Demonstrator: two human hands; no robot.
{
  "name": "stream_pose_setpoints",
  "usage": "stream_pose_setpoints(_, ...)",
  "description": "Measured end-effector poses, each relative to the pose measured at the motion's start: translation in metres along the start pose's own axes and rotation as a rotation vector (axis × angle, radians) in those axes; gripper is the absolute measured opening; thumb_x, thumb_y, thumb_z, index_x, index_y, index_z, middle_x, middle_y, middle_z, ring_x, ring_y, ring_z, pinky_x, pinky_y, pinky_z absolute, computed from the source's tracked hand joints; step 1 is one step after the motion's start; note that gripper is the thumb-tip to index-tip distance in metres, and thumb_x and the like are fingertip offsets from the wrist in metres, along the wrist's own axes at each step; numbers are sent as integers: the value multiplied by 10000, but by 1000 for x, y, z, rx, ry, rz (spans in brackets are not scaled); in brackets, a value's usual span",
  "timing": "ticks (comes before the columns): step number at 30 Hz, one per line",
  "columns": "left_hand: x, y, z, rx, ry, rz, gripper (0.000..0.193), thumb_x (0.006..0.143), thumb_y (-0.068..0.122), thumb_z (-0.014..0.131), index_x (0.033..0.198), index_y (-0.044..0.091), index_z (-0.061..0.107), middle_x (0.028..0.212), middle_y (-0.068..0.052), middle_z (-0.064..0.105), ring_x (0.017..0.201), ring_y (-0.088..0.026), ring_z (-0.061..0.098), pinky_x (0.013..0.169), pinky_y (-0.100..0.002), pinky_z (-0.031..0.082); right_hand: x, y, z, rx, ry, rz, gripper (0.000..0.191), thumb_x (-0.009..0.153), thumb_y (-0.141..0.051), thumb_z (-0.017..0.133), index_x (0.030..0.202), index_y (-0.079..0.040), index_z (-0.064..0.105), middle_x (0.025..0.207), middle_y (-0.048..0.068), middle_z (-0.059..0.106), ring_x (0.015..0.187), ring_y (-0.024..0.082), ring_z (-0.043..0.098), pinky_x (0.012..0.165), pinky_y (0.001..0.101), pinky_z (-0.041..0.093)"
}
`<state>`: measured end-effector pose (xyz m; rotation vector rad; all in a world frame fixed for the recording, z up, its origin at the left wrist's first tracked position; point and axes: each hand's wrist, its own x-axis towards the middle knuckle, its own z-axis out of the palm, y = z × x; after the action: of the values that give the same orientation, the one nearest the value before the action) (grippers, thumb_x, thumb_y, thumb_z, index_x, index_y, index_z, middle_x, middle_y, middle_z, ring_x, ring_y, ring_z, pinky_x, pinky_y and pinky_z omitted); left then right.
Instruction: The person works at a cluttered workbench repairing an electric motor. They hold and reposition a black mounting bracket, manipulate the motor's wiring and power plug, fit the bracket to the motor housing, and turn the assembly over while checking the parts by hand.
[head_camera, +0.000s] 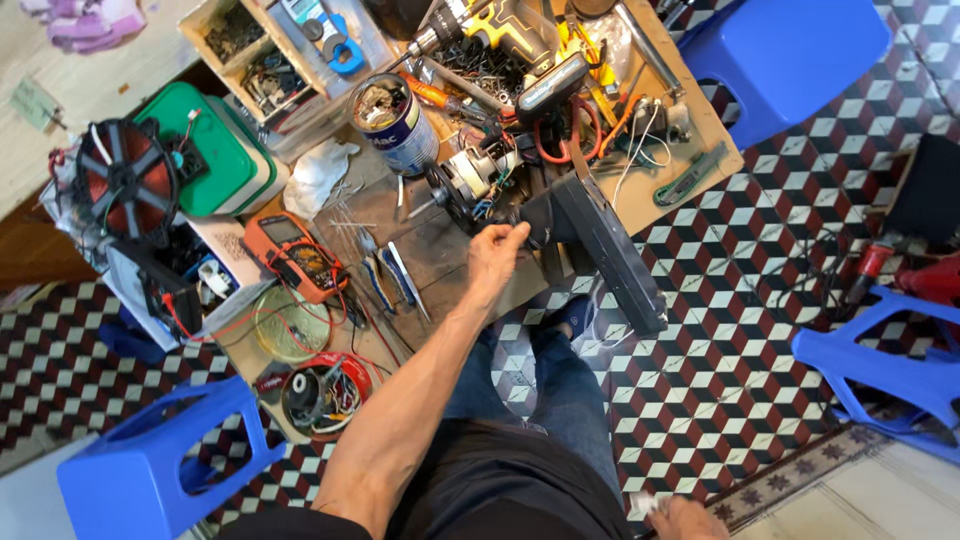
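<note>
At the bottom edge of the view, the right hand (688, 520) is seen low beside the person's hip, only partly in frame; something small and white is touched by its fingers, but whether it is grasped cannot be told. Nearer the left corner, a blue stool (150, 465) stands on the tiled floor (720, 330).

The left arm is stretched forward over the knees to the near edge of the desk (440, 255). The left hand (496, 255) is curled around the near end of a dark panel (605, 250), which is propped against the desk edge and slopes down toward the floor; the thumb and fingers are closed on its top end. Just beyond the hand, a motor (470, 175) with coloured wires lies on the desk, touching or nearly touching the panel's top.

To the left of the hand, blue-handled pliers (392, 280) are laid on the desk, and beside them an orange multimeter (292, 255) with red leads. A wire reel (322, 392) rests at the near left corner.

Farther back, a tin can (395, 120) filled with small parts is seen, with a yellow drill (500, 25) behind it amid loose tools. At the far left, a copper coil disc (128, 180) is set beside a green lid (215, 150). A second blue stool (790, 50) stands beyond the desk at the right.
</note>
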<state>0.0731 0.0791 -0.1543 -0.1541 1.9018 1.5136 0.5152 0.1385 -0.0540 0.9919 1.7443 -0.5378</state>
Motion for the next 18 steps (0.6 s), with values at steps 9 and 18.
stream_pose_setpoints(9,-7,-2,-12,39,-137,42,285,908,296,741,1050,57,801,817,-8,760,713,-89,698,649,-258,559,-29,-181,-114,345,378,-274,392,1002,-436,468,1036,-121,698,758,209,726,778,425,711,725,531,540)
stream_pose_setpoints(18,3,-1,2,-70,-97,-1,290,955,272,706,1042,-2,747,851,-67,744,748,-124,675,681,-298,553,114,-266,-160,455,777,-406,400,843,-316,641,1104,-13,662,882,234,716,799,453,692,671,560,535)
